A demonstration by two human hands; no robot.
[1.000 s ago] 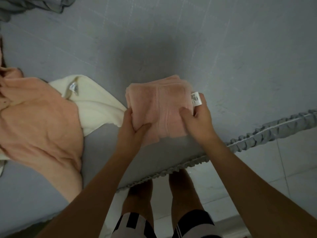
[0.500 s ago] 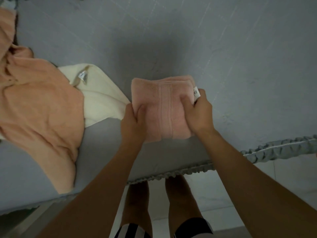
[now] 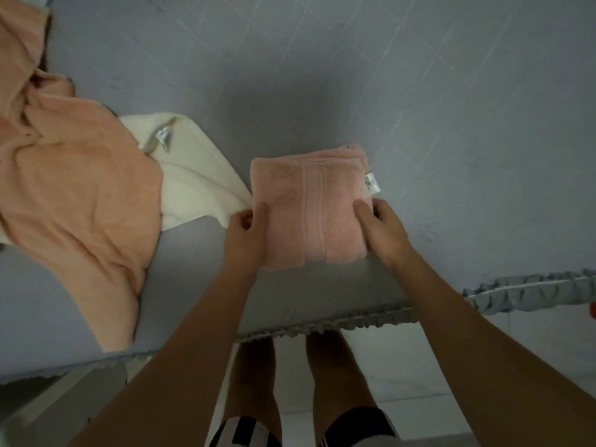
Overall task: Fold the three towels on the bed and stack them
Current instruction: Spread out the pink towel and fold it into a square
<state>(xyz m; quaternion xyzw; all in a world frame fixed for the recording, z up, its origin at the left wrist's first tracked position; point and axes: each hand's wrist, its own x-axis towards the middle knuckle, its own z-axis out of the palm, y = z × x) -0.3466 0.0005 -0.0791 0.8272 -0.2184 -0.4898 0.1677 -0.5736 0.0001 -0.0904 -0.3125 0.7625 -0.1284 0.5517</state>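
Folded towel (image 3: 309,208) pale pink with ribbed band (white label (image 3: 372,182) at 3 o'clock); cream towel (image 3: 190,185) at 9 o'clock; peach towel (image 3: 77,188) beyond; grey bedsheet (image 3: 419,108); black-and-white striped shorts (image 3: 245,430)

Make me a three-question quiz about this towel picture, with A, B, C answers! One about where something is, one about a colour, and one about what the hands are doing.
1. Where does the folded pink towel lie?
A. on the floor
B. on the bed near its front edge
C. on top of the cream towel

2. What colour is the towel partly hidden under the peach towel?
A. cream
B. green
C. black

3. What are the left hand and right hand doing?
A. hanging empty
B. each gripping a side of the folded pink towel
C. pulling the peach towel

Answers: 1 B, it sits on the grey bed by the ruffled edge. 2 A, the cream towel peeks out. 3 B, thumbs lie on top, one hand at each side.
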